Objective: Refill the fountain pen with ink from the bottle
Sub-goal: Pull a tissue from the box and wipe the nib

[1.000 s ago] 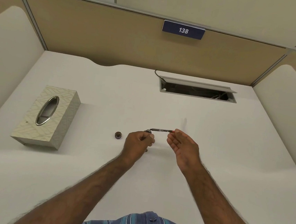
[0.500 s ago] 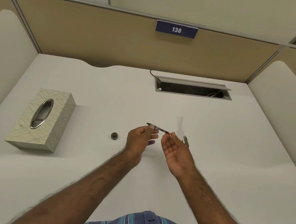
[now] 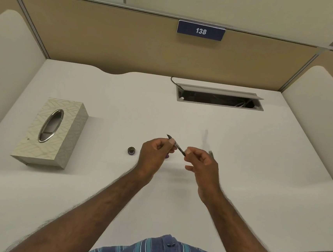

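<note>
Hands meet at the centre of the frame, above the white desk [image 3: 238, 173]. My left hand [image 3: 154, 155] pinches the fountain pen [image 3: 177, 146] near its nib end, thumb and forefinger closed on the barrel, with the dark nib poking out toward the upper left. My right hand [image 3: 202, 166] grips the lower right end of the same pen between thumb and fingertips, so the pen runs tilted between the two hands, clear of the desk. Just left of my left hand a small dark round piece [image 3: 131, 150] sits on the desk; I take it for the ink bottle's cap or the bottle itself, but it is too small for me to tell which. A bit of purple [image 3: 167, 156] shows under my left hand's fingers, mostly hidden. Behind my right hand a slim metallic part [image 3: 211, 154] peeks out on the desk, likely the pen's cap or barrel, though I cannot be sure. At the left of the frame stands a patterned tissue box [image 3: 59, 135] with an oval metal opening. Toward the upper right, a cable tray [image 3: 219, 97] is open in the desk, and a blue sign [image 3: 201, 30] reading 138 hangs on the tan partition at the top.
</note>
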